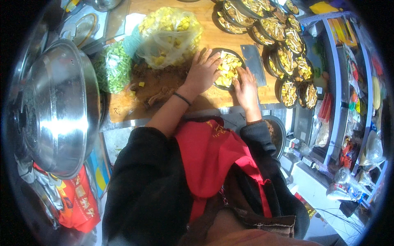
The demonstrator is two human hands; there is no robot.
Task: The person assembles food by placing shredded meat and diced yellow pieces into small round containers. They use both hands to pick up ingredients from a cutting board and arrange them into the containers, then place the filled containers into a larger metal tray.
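Note:
A dark round bowl [225,87] filled with yellow chunks [228,67] stands on the wooden board. My left hand [203,71] reaches over its left side, fingers spread and touching the chunks at the edge. At the lower right rim rests my right hand [247,88], its fingers stretched out along the bowl and the thumb near the chunks. Just right of the bowl lies a dark flat blade [253,63], partly behind my right hand. A clear plastic bag [170,39] full of similar yellow chunks sits beyond my left hand.
Several dark bowls of sliced food [285,57] crowd the board's right side, some stacked. A bag of green pieces [114,67] lies at the left, beside a large metal basin [61,108]. Brown residue covers the board [164,84]. Shelving [334,82] stands at the right.

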